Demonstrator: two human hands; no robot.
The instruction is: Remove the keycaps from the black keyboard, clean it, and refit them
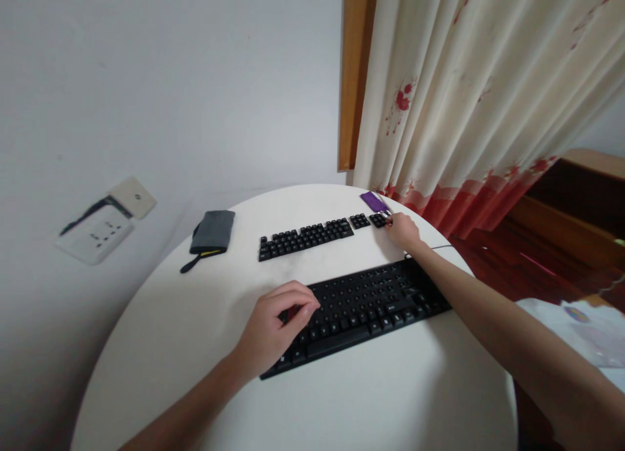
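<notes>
A black keyboard [364, 304] lies at a slant on the white round table [312, 405]; its upper right part looks bare of keycaps. Over its left end rests my left hand [276, 321], fingers curled and thumb tip near the index finger; whatever is between them is hidden. Beyond the keyboard, loose black keycaps [307, 236] stand in tight rows, with two smaller groups to their right. My right hand [404, 230] reaches across to the farthest keycap group [377, 220], its fingertips pinched there. What they hold is too small to make out.
A grey pouch [213, 230] with a dark strap lies at the table's left. Behind the right hand is a purple cloth [374, 201] with thin pale items beside it. A cable [442, 246] runs off the right edge. Wall and curtain [439, 112] border the far side.
</notes>
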